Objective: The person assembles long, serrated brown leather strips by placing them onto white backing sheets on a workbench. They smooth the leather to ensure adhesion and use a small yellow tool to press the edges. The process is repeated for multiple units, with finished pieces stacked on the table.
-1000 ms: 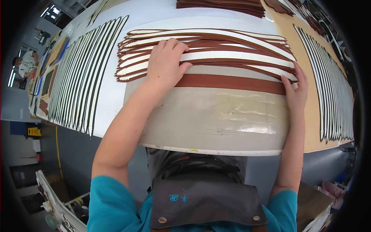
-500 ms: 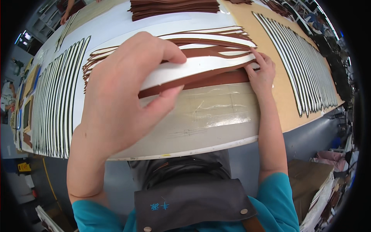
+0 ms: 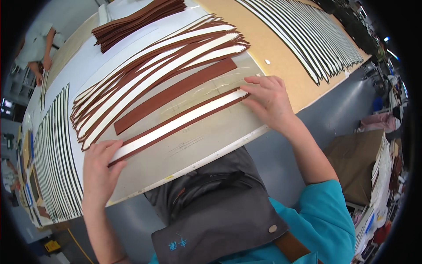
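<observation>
1. My left hand is partly closed, its thumb on the near edge and its fingers on the far edge of a white strip with brown borders, gripping its left end.
2. My right hand is half curled, with the notched right end of that same strip held at its fingertips; how firmly, I cannot tell.
3. The strip therefore runs between my two hands, nearly straight, slanting up from left to right. It is over the grey mat; whether it touches the mat all along, I cannot tell.
4. Just beyond the strip, and apart from it, a plain brown strip lies on the mat at almost the same slant.
5. Past that, a loose bunch of brown and white strips overlaps itself, ends jagged.
6. Farther off is a stack of brown strips.
7. Black-and-white strips lie in rows, one set to my left, another on the tan board to my right.
8. At the upper left, another person is at the table's far side.
</observation>
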`<state>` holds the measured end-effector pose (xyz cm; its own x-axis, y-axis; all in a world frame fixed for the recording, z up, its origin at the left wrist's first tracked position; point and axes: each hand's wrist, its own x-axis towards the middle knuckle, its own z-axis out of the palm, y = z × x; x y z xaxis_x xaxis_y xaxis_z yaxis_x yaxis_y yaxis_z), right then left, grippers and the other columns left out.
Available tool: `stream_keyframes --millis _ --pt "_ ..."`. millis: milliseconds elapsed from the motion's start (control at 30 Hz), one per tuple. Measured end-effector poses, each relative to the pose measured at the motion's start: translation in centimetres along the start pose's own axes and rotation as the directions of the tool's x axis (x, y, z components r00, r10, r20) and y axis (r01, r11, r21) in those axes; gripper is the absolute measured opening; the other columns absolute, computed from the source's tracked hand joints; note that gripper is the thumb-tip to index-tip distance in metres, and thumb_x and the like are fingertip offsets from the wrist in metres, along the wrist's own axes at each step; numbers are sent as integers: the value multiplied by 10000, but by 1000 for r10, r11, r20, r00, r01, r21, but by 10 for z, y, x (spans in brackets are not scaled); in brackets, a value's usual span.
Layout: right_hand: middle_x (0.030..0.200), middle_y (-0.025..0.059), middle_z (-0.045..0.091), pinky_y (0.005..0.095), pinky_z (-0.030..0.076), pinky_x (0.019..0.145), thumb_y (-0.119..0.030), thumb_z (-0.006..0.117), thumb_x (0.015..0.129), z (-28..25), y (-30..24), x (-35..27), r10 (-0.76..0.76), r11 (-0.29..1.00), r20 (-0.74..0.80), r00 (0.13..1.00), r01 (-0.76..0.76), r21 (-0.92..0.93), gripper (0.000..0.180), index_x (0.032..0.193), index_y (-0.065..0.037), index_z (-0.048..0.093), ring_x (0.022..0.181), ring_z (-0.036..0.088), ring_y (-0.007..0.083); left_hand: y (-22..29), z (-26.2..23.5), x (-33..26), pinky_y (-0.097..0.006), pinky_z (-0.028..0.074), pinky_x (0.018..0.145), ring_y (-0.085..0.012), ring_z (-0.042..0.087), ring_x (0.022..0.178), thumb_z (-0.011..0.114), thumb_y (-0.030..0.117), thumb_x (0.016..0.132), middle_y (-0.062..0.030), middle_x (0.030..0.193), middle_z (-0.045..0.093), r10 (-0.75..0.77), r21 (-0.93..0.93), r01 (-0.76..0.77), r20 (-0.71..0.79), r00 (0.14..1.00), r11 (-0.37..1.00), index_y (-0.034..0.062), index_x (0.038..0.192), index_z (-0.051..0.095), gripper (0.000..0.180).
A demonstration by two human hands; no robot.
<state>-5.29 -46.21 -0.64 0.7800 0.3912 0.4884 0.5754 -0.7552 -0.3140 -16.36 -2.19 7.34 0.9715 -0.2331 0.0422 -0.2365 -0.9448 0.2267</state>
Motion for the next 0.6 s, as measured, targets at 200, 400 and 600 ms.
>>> stream_keyframes --millis 200,400,600 --pt "1497 127 585 511 377 1137 -257 872 838 -3 3 -31 171 982 -31 985 -173 -69 419 1238 -163 791 1373 519 364 40 57 18 -440 490 1075 -358 606 1268 824 43 806 -127 1442 649 138 -245 -168 -137 981 955 55 1289 731 492" --pt "1568 163 526 547 336 1176 -338 858 858 2 5 -29 121 989 29 992 -118 -87 441 1271 -202 788 1494 423 405 110 97 66 -462 407 1179 -363 523 1397 746 93 926 -113 1560 577 274 -278 -281 -64 960 919 27 1432 646 520" --pt "1623 194 469 574 314 1196 -395 832 883 8 15 -19 127 985 29 992 -122 -125 493 1318 -173 767 1549 355 423 116 114 88 -474 372 1184 -350 489 1425 756 159 938 -94 1585 558 258 -184 -270 -86 962 945 35 1466 623 558"
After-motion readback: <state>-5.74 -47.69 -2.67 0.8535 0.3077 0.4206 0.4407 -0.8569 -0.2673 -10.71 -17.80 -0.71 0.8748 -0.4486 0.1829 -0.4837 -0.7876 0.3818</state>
